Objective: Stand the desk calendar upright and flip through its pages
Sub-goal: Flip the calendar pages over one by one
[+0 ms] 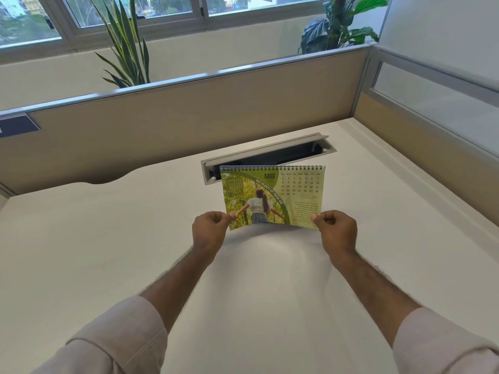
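We have a single wide-angle view from the person's head, looking forward and down across the desk (81, 238). Our forearms enter from the bottom edge, so we sit close to the near desk area. The partition (189, 117) and windows (135, 14) fill the far top, bent by lens distortion.

Office cubicle: desk (81, 238) w/ partition panels (189, 117), cable tray (267, 155), windows (135, 12), potted plants (127, 49).

You get bright, even daylight from the windows (129, 17) along the top of the frame. Your arms cast a soft shadow mid-frame on the desk (81, 238). Straight lines bow toward the frame's edges.
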`<state>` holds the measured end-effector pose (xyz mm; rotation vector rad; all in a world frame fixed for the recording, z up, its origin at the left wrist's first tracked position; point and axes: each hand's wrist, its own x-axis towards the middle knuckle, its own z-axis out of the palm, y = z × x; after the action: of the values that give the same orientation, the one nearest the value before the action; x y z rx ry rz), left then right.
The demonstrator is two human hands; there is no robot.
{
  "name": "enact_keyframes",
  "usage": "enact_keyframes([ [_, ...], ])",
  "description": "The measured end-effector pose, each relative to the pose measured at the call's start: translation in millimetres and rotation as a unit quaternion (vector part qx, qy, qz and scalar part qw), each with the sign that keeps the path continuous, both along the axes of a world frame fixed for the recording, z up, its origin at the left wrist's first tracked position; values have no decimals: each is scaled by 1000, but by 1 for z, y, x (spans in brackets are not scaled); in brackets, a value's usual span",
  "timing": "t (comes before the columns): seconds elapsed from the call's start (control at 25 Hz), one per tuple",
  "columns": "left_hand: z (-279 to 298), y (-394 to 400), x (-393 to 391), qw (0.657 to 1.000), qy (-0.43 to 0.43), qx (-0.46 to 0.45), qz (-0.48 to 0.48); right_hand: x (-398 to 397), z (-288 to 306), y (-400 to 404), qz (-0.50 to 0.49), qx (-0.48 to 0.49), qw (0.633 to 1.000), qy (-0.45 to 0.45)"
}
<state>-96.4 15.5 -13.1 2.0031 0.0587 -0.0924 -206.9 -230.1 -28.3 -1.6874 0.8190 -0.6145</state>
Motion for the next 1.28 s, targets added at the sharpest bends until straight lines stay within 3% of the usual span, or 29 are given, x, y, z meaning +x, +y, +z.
enact_keyframes([
  [0.36, 7, 12, -7, 1000, -19, -4, -22, -14, 12, 12, -35, -43, 996, -65],
  [0.64, 36, 23, -7, 977, -25, -197, -72, -24, 55, 9, 50, 156, 973, -165],
  [0.88, 88, 9, 20, 957, -25, -268, -106, -1, 112, 0, 108, 85, 975, -174],
  [1.12, 93, -8, 49, 970, -64, -181, -149, 22, 122, -9, 143, 42, 981, -125],
  [1.28, 78, -8, 65, 975, -173, -8, -139, 35, 107, -16, 136, -4, 987, -91],
])
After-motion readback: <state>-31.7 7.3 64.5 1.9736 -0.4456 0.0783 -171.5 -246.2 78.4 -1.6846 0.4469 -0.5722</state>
